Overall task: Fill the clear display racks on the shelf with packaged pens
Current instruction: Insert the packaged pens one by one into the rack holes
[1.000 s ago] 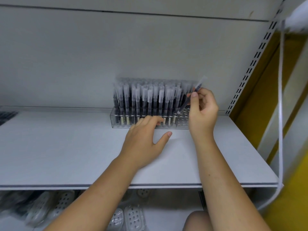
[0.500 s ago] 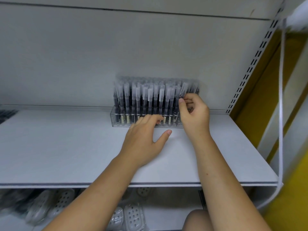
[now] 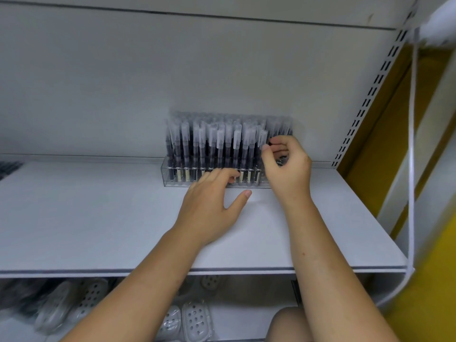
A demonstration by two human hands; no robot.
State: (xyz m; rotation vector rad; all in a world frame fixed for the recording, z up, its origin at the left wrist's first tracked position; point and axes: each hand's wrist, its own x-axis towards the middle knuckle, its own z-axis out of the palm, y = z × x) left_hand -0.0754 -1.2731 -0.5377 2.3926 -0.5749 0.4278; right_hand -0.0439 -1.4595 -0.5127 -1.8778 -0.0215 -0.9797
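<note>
Clear glossy plastic display rack (image 3: 172, 174) holds pens (image 3: 209, 144) in frosted sleeves (plastic, seemingly); matt, smooth white shelf (image 3: 98, 218).

Bare hands: left hand (image 3: 209, 206), right hand (image 3: 287, 169); forearms (image 3: 320, 255) unclothed.

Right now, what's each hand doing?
Left hand: open, resting against the clear rack.
Right hand: pinching a packaged pen in the rack.

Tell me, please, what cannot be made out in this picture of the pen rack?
Head view only:
- Right end of the clear rack: covered by the right hand; free slots unknowable.
- Right hand's grip: whether it pinches a pen, unclear.
- Pens: print blurred.
- Dark items at the left edge: cut off.
</note>
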